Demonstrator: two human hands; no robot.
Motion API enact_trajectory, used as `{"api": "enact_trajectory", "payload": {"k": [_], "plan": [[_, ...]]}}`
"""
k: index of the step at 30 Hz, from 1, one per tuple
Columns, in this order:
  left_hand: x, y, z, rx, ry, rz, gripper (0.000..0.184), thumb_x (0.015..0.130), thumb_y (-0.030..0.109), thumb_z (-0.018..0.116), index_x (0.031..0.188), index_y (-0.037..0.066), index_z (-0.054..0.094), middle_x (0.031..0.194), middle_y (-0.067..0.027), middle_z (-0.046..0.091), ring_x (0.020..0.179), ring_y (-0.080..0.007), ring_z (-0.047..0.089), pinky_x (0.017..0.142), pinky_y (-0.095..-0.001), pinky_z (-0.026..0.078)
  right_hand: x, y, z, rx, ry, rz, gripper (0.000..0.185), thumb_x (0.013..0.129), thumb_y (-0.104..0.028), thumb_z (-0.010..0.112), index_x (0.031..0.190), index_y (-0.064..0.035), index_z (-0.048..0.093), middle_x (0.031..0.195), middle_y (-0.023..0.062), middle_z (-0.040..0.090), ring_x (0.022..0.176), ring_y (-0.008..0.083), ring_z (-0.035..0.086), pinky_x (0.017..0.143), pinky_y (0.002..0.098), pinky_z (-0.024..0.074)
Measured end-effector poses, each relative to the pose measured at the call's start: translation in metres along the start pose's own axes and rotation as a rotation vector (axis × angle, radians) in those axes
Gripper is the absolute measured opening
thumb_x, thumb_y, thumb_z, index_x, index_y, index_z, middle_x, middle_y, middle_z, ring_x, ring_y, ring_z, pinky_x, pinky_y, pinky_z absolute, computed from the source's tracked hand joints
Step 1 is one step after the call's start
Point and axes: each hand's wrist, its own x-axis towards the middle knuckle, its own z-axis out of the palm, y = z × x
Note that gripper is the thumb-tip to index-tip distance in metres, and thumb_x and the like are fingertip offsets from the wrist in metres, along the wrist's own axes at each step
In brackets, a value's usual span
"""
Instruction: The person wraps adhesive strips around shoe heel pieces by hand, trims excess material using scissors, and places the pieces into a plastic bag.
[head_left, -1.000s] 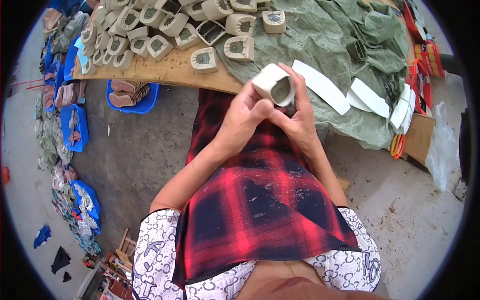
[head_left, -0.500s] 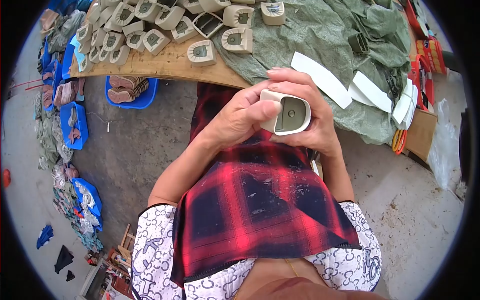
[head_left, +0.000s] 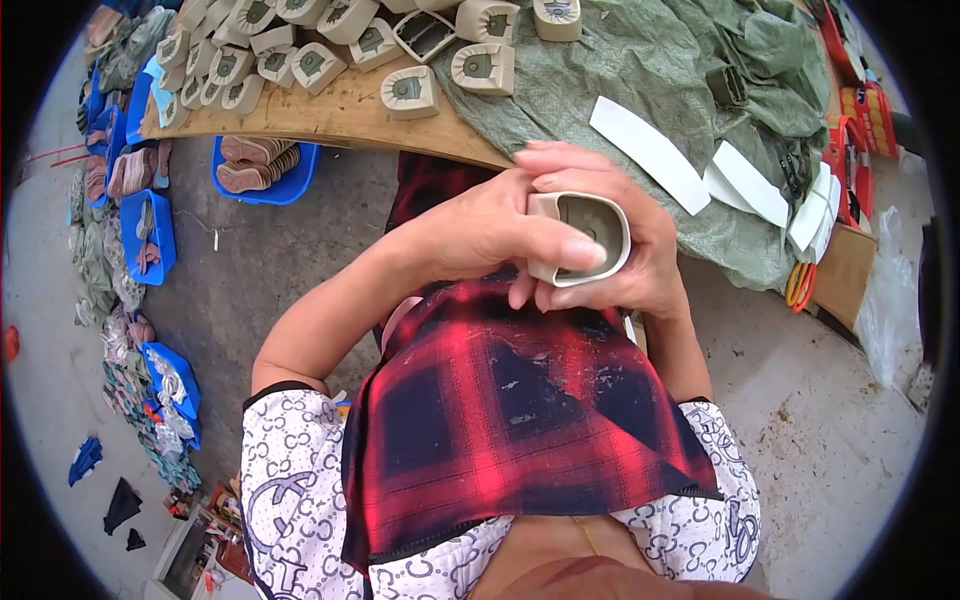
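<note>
A beige-covered shoe heel (head_left: 543, 208) with a hollow grey-green inside is held between my two hands, above the plaid apron. My left hand (head_left: 490, 228) grips it from the left, its thumb lying across the opening. My right hand (head_left: 652, 235) is wrapped round the right side and underneath. The opening's pale rim faces up toward me; the heel's underside is hidden by the fingers. Several similar heels (head_left: 410, 92) with pleated edges lie on the wooden table (head_left: 330, 122) ahead.
A green woven sheet (head_left: 640, 70) covers the table's right part, with white curved strips (head_left: 650, 155) on it. Orange-handled scissors (head_left: 800, 287) hang at the right edge. A blue tub (head_left: 305, 185) of insoles stands below; more blue tubs (head_left: 147, 235) line the left.
My left thumb has moved from the heel's near side across into its opening. My left elbow has swung outward, and the heel sits slightly lower and to the right.
</note>
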Motion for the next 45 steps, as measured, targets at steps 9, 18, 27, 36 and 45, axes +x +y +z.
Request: {"api": "enact_trajectory", "payload": {"k": [9, 18, 27, 36, 45], "plan": [[0.0, -0.008, 0.008, -0.214, -0.045, -0.02, 0.026, 0.08, 0.026, 0.074, 0.082, 0.003, 0.063, 0.064, -0.0053, 0.059, 0.048, -0.0097, 0.056, 0.035, -0.0186, 0.038, 0.003, 0.013, -0.013, 0.126, -0.182, -0.077, 0.068, 0.061, -0.026, 0.086, 0.12, -0.0015, 0.062, 0.119, 0.0226, 0.064, 0.12, 0.043, 0.054, 0.104, 0.0556, 0.0387], [0.002, -0.015, 0.005, -0.355, -0.031, 0.084, 0.036, 0.074, 0.021, 0.079, 0.097, 0.0, 0.06, 0.07, -0.0074, 0.061, 0.052, -0.0122, 0.06, 0.039, -0.0201, 0.044, -0.002, 0.012, -0.006, 0.147, -0.069, -0.074, 0.056, 0.072, -0.027, 0.08, 0.117, -0.0002, 0.058, 0.117, 0.0233, 0.063, 0.117, 0.0431, 0.056, 0.103, 0.0554, 0.0396], [0.006, -0.019, 0.013, -0.404, -0.023, 0.212, 0.05, 0.076, 0.018, 0.078, 0.115, -0.001, 0.053, 0.075, -0.0072, 0.064, 0.058, -0.0145, 0.065, 0.041, -0.0214, 0.05, 0.003, 0.009, -0.002, -0.02, 0.048, -0.156, 0.066, 0.075, -0.042, 0.077, 0.121, 0.0, 0.055, 0.114, 0.024, 0.063, 0.115, 0.0421, 0.056, 0.101, 0.0546, 0.0406], [0.009, -0.017, 0.015, -0.495, -0.063, 0.312, 0.046, 0.078, 0.015, 0.076, 0.113, -0.003, 0.052, 0.079, -0.0086, 0.064, 0.062, -0.0162, 0.067, 0.044, -0.023, 0.053, 0.017, -0.003, -0.004, -0.028, 0.011, -0.167, 0.053, 0.08, -0.036, 0.073, 0.115, -0.0001, 0.058, 0.114, 0.0211, 0.062, 0.112, 0.0394, 0.058, 0.098, 0.0511, 0.0434], [0.015, -0.01, 0.019, -0.404, -0.028, 0.361, 0.056, 0.074, 0.034, 0.082, 0.108, 0.0, 0.054, 0.078, -0.0055, 0.061, 0.063, -0.0139, 0.066, 0.044, -0.0211, 0.053, 0.022, -0.002, -0.015, -0.069, -0.028, -0.248, 0.044, 0.082, -0.026, 0.072, 0.115, 0.001, 0.06, 0.125, 0.0209, 0.058, 0.117, 0.0366, 0.055, 0.101, 0.0435, 0.0427]]}}
